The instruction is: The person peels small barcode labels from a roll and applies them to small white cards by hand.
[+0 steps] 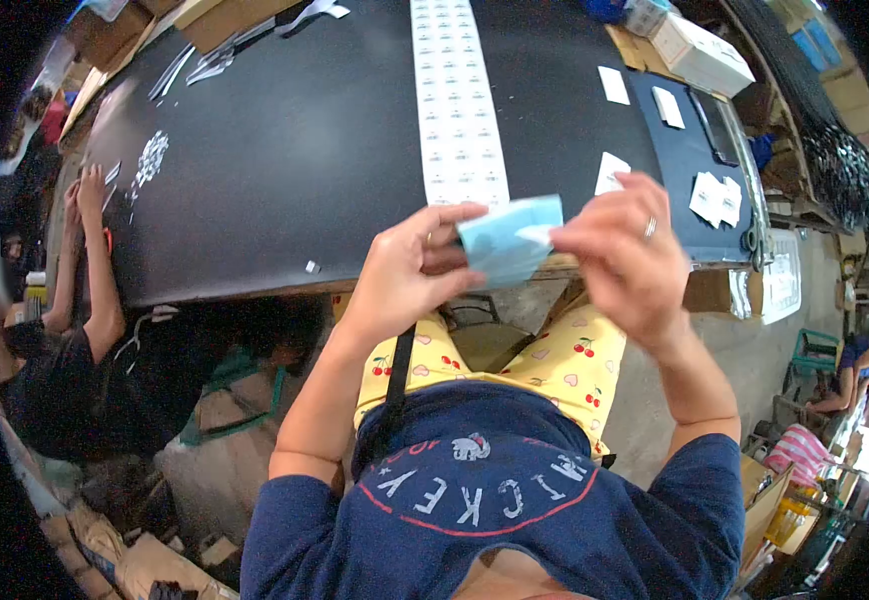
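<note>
In the head view, the person's left hand [410, 272] and right hand [623, 255] are raised together in front of the chest, just off the near edge of the black table [285, 170]. Between them is a small light-blue sheet [508, 243], which sits at the centre of the frame. It is probably held up there, clear of the tabletop, so that both sets of fingertips can work its edges close to the eyes. The left thumb and forefinger are closed on its nine o'clock edge. The right fingertips are pinched on its two o'clock corner, where a pale white patch shows, possibly a layer or label being lifted. A ring [650, 228] sits on one right finger. The sheet looks thin, flexible and slightly glossy, roughly rectangular and tilted, with a soft bend across it. At twelve o'clock from the hands a strip of white labels [455, 100] runs down the table towards them, lying within easy reach. White cards [715, 197] lie scattered at two o'clock. At nine o'clock, well apart, a co-worker's hands [90, 190] rest on the table's far end.
</note>
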Demonstrator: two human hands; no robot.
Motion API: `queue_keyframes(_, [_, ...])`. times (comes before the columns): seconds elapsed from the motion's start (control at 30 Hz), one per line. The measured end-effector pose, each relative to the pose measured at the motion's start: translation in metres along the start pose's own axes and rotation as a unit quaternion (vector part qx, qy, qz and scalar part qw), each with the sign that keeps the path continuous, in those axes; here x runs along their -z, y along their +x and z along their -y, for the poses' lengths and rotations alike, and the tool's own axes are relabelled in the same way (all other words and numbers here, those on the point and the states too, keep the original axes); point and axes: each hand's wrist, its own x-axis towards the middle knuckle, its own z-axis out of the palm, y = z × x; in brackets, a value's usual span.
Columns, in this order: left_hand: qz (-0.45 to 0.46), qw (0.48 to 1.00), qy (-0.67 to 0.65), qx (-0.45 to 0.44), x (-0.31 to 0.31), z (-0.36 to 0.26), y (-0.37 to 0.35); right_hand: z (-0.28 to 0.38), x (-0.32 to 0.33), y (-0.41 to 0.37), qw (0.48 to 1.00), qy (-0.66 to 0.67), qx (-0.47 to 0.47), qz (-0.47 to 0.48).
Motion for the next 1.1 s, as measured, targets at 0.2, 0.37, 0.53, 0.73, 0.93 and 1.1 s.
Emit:
queue_keyframes(0.2, [0.101, 0.990, 0.075, 0.057, 0.006, 0.016, -0.012, -0.141, 0.050, 0.034, 0.964, 0.069, -0.179, 0.183])
queue_keyframes(0.37, [0.068, 0.993, 0.069, 0.072, 0.010, 0.038, -0.018, -0.253, 0.036, 0.030, 0.888, 0.244, -0.363, 0.142])
queue_keyframes(0.53, [0.003, 0.987, 0.059, 0.148, 0.022, 0.016, -0.022, -0.304, -0.029, 0.004, 0.794, 0.430, -0.425, -0.062])
queue_keyframes(0.73, [-0.128, 0.989, 0.047, 0.059, 0.056, 0.023, -0.024, -0.298, -0.063, -0.004, 0.756, 0.443, -0.451, -0.170])
queue_keyframes(0.93, [-0.236, 0.965, 0.107, -0.033, 0.076, 0.052, -0.008, -0.225, -0.088, 0.004, 0.711, 0.454, -0.482, -0.237])
queue_keyframes(1.1, [-0.243, 0.963, 0.105, -0.054, 0.078, 0.060, -0.009, -0.211, -0.067, 0.024, 0.703, 0.498, -0.446, -0.242])
